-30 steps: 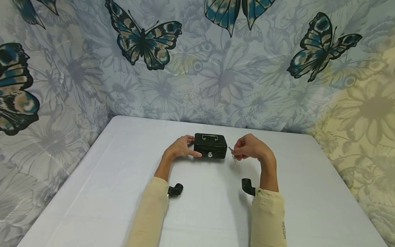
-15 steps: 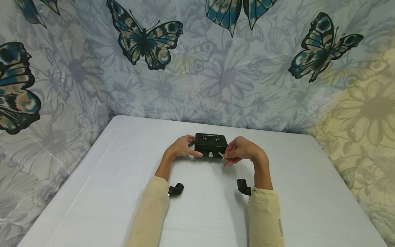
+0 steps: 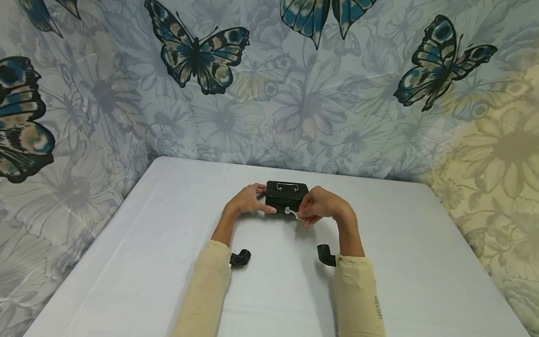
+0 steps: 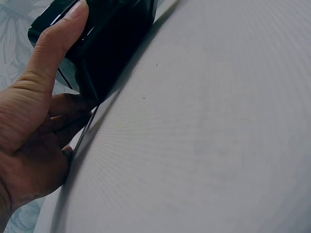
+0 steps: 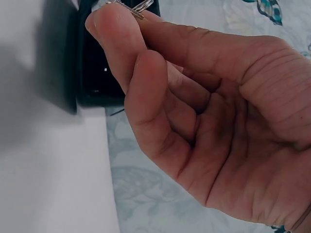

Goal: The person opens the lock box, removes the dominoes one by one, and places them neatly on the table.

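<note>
A small black cash box (image 3: 278, 200) with a wire handle (image 3: 287, 187) on its lid sits on the white table, lid down. My left hand (image 3: 246, 200) holds its left end, thumb along the front and fingers round the side; the left wrist view shows the thumb lying on the box (image 4: 119, 48). Between thumb and forefinger, my right hand (image 3: 325, 204) pinches a small metal key (image 3: 293, 213). The key's tip is right at the round silver lock (image 3: 287, 210) on the front. More metal (image 5: 142, 7) shows above the fingertips in the right wrist view.
The white-covered table (image 3: 139, 262) reaches back to a wall hung with butterfly-patterned cloth (image 3: 227, 126). A black camera mount sticks out from each sleeve, one left (image 3: 241, 258) and one right (image 3: 325, 255).
My right hand has moved left with the key, from beside the box's right end to the lock on its front. The left hand and the box have stayed in place.
</note>
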{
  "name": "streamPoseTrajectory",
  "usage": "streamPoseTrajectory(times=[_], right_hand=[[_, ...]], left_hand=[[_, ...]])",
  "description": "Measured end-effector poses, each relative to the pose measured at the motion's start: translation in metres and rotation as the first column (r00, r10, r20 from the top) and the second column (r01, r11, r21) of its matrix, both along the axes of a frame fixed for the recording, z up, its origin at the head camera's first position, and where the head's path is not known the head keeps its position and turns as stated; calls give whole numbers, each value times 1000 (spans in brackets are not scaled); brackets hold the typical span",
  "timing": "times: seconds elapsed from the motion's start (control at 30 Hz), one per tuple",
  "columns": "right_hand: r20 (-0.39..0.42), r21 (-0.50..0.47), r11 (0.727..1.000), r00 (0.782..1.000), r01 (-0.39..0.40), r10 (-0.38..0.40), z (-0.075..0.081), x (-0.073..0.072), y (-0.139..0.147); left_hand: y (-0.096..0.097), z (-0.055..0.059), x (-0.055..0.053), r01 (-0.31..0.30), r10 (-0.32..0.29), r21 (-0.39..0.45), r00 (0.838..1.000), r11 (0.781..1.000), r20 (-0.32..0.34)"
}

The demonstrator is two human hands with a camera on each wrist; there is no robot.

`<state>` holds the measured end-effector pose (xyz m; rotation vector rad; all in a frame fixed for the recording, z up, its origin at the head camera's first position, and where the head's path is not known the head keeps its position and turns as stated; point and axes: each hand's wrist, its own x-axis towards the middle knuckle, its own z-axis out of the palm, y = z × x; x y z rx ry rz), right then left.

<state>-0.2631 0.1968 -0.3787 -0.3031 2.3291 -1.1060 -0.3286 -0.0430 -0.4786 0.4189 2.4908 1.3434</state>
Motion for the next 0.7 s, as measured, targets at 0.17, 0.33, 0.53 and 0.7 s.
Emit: streamPoseTrajectory(times=[0.17,0.33,0.53,0.7], right_hand=[[0,6,1000,1000,-12,12,-2,-1,-6],[6,23,1000,1000,-3,3,-1,-1,-12],[-14,49,998,999,43,-43,0,1,-18],[-48,88,994,997,66,-62,3,2,-20]], left_hand=[[0,0,-1,5,-5,4,1000,1000,1],[-1,2,0,11,-11,8,1000,1000,4],[0,3,0,10,-10,4,1000,1000,1],[0,3,0,12,-12,2,1000,1000,-1]])
